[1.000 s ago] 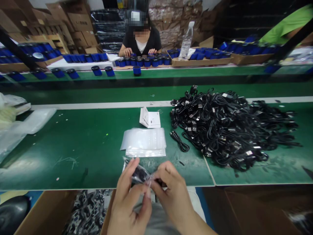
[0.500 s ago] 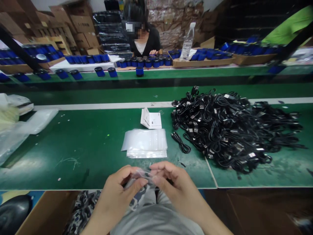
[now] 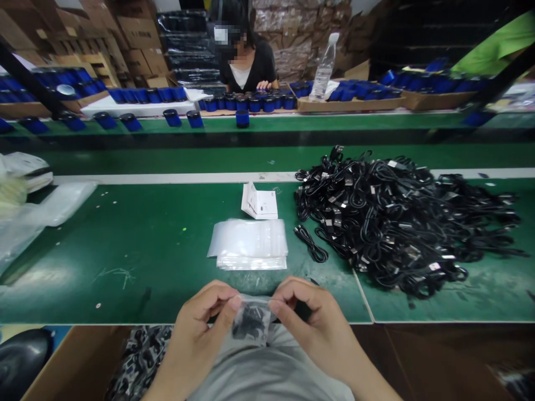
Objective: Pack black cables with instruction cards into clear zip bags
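A small clear plastic bag with something dark inside, probably a coiled black cable, hangs over my lap at the table's front edge. My left hand pinches its upper left corner between thumb and forefinger. At the upper right corner my right hand pinches it the same way, so the top edge is stretched between them. Beyond the hands lies a stack of clear plastic bags. A single black cable rests right of the stack, and a folded white leaflet stands behind it.
A large heap of black USB cables covers the right of the green table. Plastic wrapping lies at the left. Across the line sits a person behind rows of blue canisters. An open box of bagged pieces stands below left.
My hands have moved apart, from nearly touching to holding the bag's two upper corners. The bag's top is now pulled straight and its dark contents show more plainly.
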The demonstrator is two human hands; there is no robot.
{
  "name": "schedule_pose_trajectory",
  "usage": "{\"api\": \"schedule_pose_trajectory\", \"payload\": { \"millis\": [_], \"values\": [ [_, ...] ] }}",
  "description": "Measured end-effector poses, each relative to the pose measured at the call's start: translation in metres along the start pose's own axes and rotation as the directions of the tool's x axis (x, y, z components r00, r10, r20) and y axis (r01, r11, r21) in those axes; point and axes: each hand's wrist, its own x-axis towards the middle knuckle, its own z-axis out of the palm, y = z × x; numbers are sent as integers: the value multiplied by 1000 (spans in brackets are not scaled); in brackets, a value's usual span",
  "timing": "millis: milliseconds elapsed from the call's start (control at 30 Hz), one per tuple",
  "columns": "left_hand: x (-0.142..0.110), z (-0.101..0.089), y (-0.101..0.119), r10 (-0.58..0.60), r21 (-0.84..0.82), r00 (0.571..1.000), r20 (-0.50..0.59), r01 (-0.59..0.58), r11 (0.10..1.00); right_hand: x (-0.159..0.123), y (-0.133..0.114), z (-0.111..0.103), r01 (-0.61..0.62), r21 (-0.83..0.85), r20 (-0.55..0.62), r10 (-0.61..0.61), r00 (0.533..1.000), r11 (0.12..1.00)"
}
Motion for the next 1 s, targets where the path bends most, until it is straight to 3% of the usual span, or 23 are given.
{"api": "schedule_pose_trajectory", "payload": {
  "millis": [233,433,700,800,933,1000],
  "values": [
    [1,0,6,-19,26,999,-25,20,999,5,0,3,24,-62,56,-20,998,998],
    [4,-4,3,37,177,992,123,-58,983,6,-2,9,60,-78,77,-54,996,995],
    [1,-5,2,50,233,990,131,-80,969,4,-4,12,136,-111,93,-126,988,984],
    [-4,-7,3,43,263,995,86,-65,963,5,-5,20,191,-147,65,-184,981,970],
    [-22,-31,-13,-36,266,999,39,25,964,7,-6,30,139,-64,105,-132,986,988],
    [-35,-57,-32,-73,272,991,-111,101,957,3,-4,28,126,-8,112,-124,986,992]
  ]
}}
